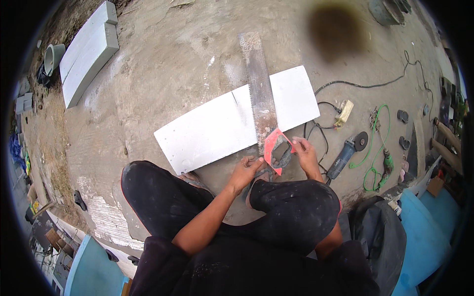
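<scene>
A handsaw [260, 86] with a wide, rust-stained blade and a red and grey handle lies flat across a long white block [207, 129], its tip reaching past the far side. A short dark line marks the block's top left of the blade. My left hand [245, 172] pinches the saw where the toothed edge meets the handle. On the handle's right side, the fingers of my right hand [306, 154] grip the red rim. The handle sits just beyond the block's near edge, above my feet.
An angle grinder [345, 155] and a green drill [386, 170] with its cord lie to the right. Behind them sits a pale extension socket [344, 113] on a black cable. More white blocks [91, 54] and a bucket [53, 59] stand far left. A dark blur covers the upper right.
</scene>
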Tool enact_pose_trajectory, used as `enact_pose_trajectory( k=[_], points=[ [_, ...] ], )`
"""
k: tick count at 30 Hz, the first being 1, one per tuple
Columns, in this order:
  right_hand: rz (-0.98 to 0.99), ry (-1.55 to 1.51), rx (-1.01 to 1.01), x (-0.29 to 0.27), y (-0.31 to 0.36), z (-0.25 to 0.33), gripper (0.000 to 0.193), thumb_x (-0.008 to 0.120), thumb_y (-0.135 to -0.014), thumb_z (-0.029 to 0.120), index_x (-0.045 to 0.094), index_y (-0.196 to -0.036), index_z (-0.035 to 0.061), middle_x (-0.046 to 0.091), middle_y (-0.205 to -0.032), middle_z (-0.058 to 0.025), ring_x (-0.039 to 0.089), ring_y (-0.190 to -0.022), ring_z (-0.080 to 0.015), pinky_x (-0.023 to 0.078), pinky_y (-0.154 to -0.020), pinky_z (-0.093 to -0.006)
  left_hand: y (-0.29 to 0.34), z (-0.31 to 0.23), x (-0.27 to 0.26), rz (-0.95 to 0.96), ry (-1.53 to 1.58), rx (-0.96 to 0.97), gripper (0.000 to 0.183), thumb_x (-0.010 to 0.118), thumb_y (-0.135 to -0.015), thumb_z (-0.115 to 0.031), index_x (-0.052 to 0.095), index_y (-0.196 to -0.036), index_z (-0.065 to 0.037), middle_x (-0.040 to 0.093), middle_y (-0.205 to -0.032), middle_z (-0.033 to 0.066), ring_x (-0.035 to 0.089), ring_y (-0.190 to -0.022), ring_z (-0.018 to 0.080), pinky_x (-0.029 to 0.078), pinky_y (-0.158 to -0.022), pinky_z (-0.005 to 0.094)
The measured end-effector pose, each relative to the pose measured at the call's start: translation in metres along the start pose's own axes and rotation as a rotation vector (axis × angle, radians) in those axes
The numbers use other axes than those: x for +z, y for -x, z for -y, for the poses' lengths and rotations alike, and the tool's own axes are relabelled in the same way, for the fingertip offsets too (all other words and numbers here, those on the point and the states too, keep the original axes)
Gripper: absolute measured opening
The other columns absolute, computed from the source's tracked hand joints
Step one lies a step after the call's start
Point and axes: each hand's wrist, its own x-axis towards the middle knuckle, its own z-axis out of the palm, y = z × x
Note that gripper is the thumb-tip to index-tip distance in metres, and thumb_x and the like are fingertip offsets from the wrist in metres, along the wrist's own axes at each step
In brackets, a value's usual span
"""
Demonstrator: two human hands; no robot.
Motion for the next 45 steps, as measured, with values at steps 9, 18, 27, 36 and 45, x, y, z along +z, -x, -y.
enact_pose_trajectory(
  k=[9, 18, 27, 36, 45],
  points=[
    [-0.061, 0.070, -0.308, 0.056, -0.007, 0.037, 0.051, 0.061, -0.105, 0.047, 0.062, -0.078, 0.0037, 0.054, -0.062, 0.0007, 0.048, -0.059, -0.0082, 0.037, -0.054, -0.0293, -0.006, -0.053, 0.018, -0.072, 0.202, 0.398, 0.030, 0.078, -0.096, -0.029, 0.065, -0.095, -0.001, 0.068, -0.082, 0.0009, 0.060, -0.075, 0.0074, 0.048, -0.066, 0.0245],
    [0.218, -0.189, -0.899, 0.070, -0.008, 0.249, 0.064, 0.046, -0.107, 0.060, 0.064, -0.117, -0.0002, 0.067, -0.096, -0.0069, 0.062, -0.090, -0.0143, 0.050, -0.079, -0.0306, 0.088, -0.172, -0.062, -0.190, 0.058, 1.017, 0.026, 0.075, -0.097, -0.016, 0.070, -0.115, 0.002, 0.070, -0.084, 0.0055, 0.063, -0.070, 0.0106, 0.049, -0.060, 0.0264],
    [0.781, -0.749, -0.768, 0.115, 0.036, 0.360, 0.061, 0.035, -0.112, 0.048, 0.039, -0.157, 0.0074, 0.062, -0.141, -0.0143, 0.063, -0.127, -0.0269, 0.048, -0.108, -0.0437, 0.145, -0.147, -0.156, -1.002, -0.420, 1.460, 0.054, 0.079, -0.077, 0.005, 0.074, -0.129, -0.008, 0.058, -0.078, 0.0085, 0.055, -0.070, 0.0209, 0.045, -0.066, 0.0318],
    [0.933, -0.796, -0.760, 0.113, 0.049, 0.334, 0.068, 0.042, -0.109, 0.052, 0.030, -0.163, 0.0121, 0.058, -0.145, -0.0189, 0.062, -0.129, -0.0282, 0.048, -0.112, -0.0456, 0.150, -0.126, -0.159, -1.180, -0.575, 1.492, 0.067, 0.071, -0.067, 0.009, 0.075, -0.130, -0.012, 0.058, -0.081, 0.0070, 0.054, -0.079, 0.0256, 0.044, -0.079, 0.0372],
    [0.926, -0.789, -0.775, 0.102, 0.059, 0.336, 0.065, 0.042, -0.110, 0.049, 0.035, -0.160, 0.0093, 0.062, -0.140, -0.0188, 0.064, -0.124, -0.0259, 0.052, -0.107, -0.0441, 0.165, -0.123, -0.157, -1.185, -0.598, 1.486, 0.063, 0.074, -0.069, 0.007, 0.075, -0.129, -0.012, 0.056, -0.081, 0.0065, 0.055, -0.079, 0.0251, 0.045, -0.080, 0.0369]
  ],
)
